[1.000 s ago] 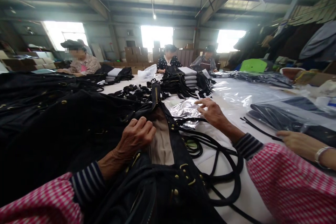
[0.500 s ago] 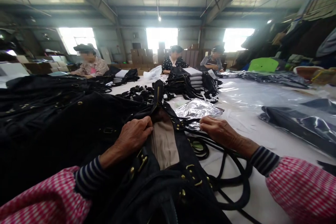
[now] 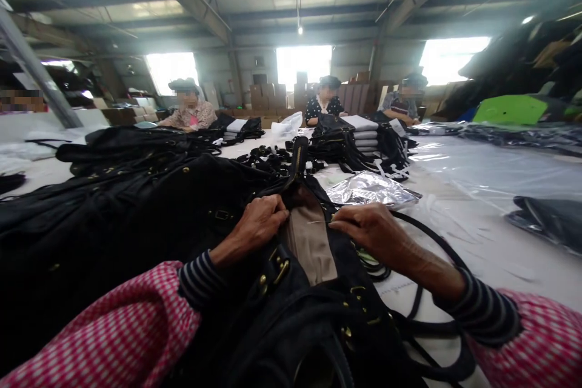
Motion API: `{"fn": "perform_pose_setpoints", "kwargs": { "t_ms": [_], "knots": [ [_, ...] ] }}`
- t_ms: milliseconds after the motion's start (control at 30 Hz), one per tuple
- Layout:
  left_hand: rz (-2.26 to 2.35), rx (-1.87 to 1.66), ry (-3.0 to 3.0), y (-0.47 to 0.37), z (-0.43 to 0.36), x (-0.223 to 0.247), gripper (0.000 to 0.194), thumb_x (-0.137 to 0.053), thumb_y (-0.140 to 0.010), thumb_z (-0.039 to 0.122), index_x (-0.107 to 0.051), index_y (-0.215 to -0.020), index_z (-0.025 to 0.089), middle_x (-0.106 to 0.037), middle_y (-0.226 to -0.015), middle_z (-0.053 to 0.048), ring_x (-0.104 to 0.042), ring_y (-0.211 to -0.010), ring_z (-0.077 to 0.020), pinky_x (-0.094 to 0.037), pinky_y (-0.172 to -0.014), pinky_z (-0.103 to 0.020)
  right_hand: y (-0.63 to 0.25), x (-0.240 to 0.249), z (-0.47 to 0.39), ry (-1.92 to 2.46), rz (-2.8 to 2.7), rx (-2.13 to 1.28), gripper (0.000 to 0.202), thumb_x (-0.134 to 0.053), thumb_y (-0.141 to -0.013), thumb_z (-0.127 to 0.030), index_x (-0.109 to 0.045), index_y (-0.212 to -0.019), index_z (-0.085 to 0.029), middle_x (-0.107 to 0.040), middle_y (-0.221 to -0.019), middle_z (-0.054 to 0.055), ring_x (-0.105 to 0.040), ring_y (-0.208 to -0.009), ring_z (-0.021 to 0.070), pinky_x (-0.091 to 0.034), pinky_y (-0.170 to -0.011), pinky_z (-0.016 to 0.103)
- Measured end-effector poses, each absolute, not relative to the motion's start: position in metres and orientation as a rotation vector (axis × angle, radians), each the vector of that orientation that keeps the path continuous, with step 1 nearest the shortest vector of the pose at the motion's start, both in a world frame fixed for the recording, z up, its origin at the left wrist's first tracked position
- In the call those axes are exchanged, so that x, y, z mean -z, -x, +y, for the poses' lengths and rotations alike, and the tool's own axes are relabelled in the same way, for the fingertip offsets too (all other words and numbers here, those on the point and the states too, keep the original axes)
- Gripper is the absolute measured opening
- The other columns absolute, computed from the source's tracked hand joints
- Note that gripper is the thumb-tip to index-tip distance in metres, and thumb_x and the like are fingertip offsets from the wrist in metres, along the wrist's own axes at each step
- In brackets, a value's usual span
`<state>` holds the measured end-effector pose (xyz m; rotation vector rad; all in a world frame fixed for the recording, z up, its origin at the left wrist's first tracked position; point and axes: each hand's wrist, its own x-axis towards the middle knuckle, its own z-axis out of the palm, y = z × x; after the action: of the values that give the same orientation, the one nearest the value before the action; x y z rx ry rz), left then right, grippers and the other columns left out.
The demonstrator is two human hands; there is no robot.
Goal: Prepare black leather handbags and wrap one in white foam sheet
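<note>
A black bag (image 3: 273,321) with brass fittings lies in front of me, its zip opening spread to show a beige lining (image 3: 309,236). My left hand (image 3: 257,224) is closed on the left edge of that opening. At the opening's right edge, my right hand (image 3: 370,233) has its fingers pinched together, and a thin pale strand runs from them over the lining. What else the fingertips hold is too small to name. Black straps (image 3: 436,321) loop out to the right, below my right forearm.
More black bags (image 3: 113,194) are heaped at the left. Ahead stand stacked bags with grey padding (image 3: 364,133), small black straps (image 3: 268,157) and silvery plastic (image 3: 370,188). Clear plastic sheets (image 3: 477,163) cover the right side. Several people sit across the table.
The view has swung to the left. My right hand has moved from the black straps to the right edge of the opening. My left hand keeps its grip.
</note>
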<state>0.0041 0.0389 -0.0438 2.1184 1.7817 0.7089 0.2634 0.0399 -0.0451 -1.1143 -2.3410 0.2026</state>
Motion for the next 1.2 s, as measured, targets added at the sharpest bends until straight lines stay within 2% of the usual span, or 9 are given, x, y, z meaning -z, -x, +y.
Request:
{"fn": "perform_pose_setpoints", "kwargs": {
  "t_ms": [167, 333, 767, 1067, 1200],
  "knots": [
    [1.734, -0.719, -2.073, 0.003, 0.047, 0.049, 0.015, -0.057, -0.083, 0.024, -0.066, -0.074, 0.018, -0.071, -0.075, -0.004, -0.065, -0.072, -0.0181, -0.042, -0.063, -0.026, -0.218, 0.042, 0.033, 1.226, -2.436, -0.049, 0.025, -0.061, -0.091, -0.026, -0.065, -0.067, -0.020, -0.063, -0.063, 0.001, -0.055, -0.060, 0.0146, -0.028, -0.061, 0.028],
    [1.725, -0.757, -2.045, 0.004, 0.049, 0.053, 0.014, -0.057, -0.082, 0.024, -0.067, -0.074, 0.018, -0.073, -0.076, -0.004, -0.066, -0.073, -0.0181, -0.043, -0.063, -0.025, -0.205, 0.048, 0.039, 1.328, -2.472, -0.062, 0.023, -0.061, -0.085, -0.022, -0.060, -0.062, -0.020, -0.060, -0.060, 0.000, -0.050, -0.057, 0.0134, -0.024, -0.059, 0.029],
    [1.780, -0.711, -2.032, -0.003, 0.042, 0.044, 0.014, -0.058, -0.083, 0.024, -0.068, -0.075, 0.018, -0.073, -0.076, -0.004, -0.065, -0.073, -0.0185, -0.041, -0.063, -0.026, -0.195, 0.055, 0.042, 1.375, -2.462, -0.041, 0.020, -0.060, -0.085, -0.022, -0.063, -0.066, -0.021, -0.070, -0.070, 0.004, -0.062, -0.068, 0.0181, -0.028, -0.062, 0.030],
    [1.730, -0.697, -2.048, -0.001, 0.043, 0.049, 0.015, -0.061, -0.081, 0.031, -0.070, -0.078, 0.019, -0.066, -0.067, 0.000, -0.060, -0.066, -0.0175, -0.037, -0.059, -0.026, -0.190, 0.058, 0.046, 1.330, -2.441, -0.198, 0.018, -0.063, -0.086, -0.022, -0.066, -0.068, -0.020, -0.073, -0.075, 0.004, -0.063, -0.072, 0.0165, -0.030, -0.062, 0.027],
    [1.590, -0.733, -2.075, 0.004, 0.045, 0.053, 0.015, -0.063, -0.076, 0.028, -0.075, -0.081, 0.019, -0.072, -0.077, -0.001, -0.065, -0.076, -0.0191, -0.042, -0.067, -0.028, -0.191, 0.061, 0.049, 1.351, -2.418, -0.255, 0.015, -0.062, -0.086, -0.022, -0.070, -0.073, -0.020, -0.075, -0.079, 0.004, -0.067, -0.078, 0.0178, -0.031, -0.064, 0.028]
  ]
}}
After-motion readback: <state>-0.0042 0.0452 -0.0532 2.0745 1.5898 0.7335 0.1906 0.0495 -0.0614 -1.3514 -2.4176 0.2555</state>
